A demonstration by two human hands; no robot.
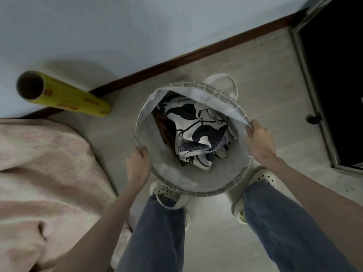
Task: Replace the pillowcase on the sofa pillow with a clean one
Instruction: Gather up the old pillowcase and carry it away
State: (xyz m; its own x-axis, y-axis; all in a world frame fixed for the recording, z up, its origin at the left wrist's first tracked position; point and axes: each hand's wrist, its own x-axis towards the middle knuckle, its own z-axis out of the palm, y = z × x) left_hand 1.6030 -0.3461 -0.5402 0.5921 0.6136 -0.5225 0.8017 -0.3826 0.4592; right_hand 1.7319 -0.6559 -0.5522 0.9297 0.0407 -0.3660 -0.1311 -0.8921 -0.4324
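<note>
Grey basket (167, 169) rim gripped by left hand (137, 163) and right hand (257, 140).

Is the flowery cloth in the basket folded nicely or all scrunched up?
Scrunched up. The flowery cloth lies crumpled in uneven bunches inside the basket.

One round laundry basket (167, 169) w/ one patterned pillowcase (198, 124) inside, two hands, left (137, 165) & right (259, 140), two clogs (163, 190), one yellow roll (64, 95), one pink blanket (49, 173)
</note>
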